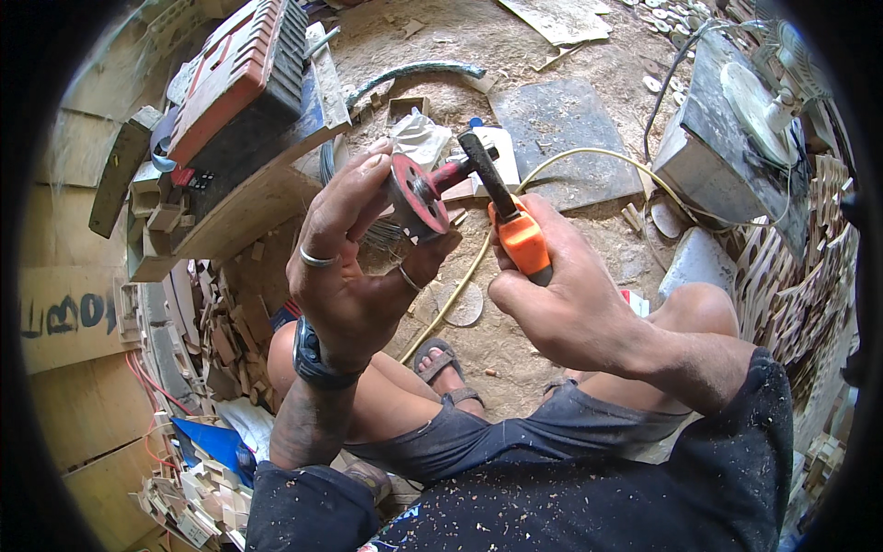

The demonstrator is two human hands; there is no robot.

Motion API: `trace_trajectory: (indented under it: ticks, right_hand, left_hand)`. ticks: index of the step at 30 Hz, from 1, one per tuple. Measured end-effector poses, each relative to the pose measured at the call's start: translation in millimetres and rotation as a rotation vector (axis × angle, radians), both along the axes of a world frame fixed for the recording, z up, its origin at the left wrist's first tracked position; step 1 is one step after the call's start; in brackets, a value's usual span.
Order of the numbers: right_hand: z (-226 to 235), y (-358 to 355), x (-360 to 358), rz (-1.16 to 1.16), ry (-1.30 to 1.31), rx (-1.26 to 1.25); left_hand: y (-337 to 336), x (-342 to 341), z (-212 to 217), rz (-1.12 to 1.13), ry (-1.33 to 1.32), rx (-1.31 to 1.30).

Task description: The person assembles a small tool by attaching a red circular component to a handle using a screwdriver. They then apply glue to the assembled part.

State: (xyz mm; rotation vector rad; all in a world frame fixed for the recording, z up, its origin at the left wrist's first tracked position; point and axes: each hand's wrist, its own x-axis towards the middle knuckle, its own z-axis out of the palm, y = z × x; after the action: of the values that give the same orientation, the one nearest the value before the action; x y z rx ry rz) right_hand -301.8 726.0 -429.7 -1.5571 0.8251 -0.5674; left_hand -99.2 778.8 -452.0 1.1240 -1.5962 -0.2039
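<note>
Red disc (410, 184) on shaft (450, 175) | raised in front, left hand (342, 253) clamped round its rim | looks stiff, fairly hefty; best gripped by rim | right hand (572, 281) clasps orange-handled tool (522, 241); tool-to-shaft contact unclear

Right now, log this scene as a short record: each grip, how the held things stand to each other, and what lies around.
Left grip: holds a red round part by its rim
Right grip: closed around an orange-handled tool
Held things: tool's dark end crosses in front of the part's shaft; contact unclear
Upper left: red-and-dark box
Floor: yellow cable, dark flat sheet
Upper right: fan
</note>
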Motion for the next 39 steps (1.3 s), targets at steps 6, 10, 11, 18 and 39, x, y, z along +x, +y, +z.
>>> trace_trajectory:
  ticks: [6,10,11,18,39]
  right_hand:
    - [2.1,-2.4,-1.6,0.047,0.077,0.041]
    - [-1.0,2.4,1.1,-0.003,0.032,0.048]
    - [-1.9,2.0,0.5,0.005,0.034,0.035]
    - [-5.8,1.8,0.2,0.027,0.021,-0.054]
    - [-16.8,-2.7,0.7,0.02,0.026,-0.293]
  left_hand:
    - [1.1,4.6,3.3,0.106,-0.272,-0.068]
    - [1.1,-0.7,3.0,0.113,-0.131,-0.034]
    - [1.1,-1.0,3.8,0.083,-0.086,-0.008]
    - [6.6,-2.1,9.6,-0.08,0.158,0.135]
    - [11.8,7.7,20.7,-0.295,0.9,0.743]
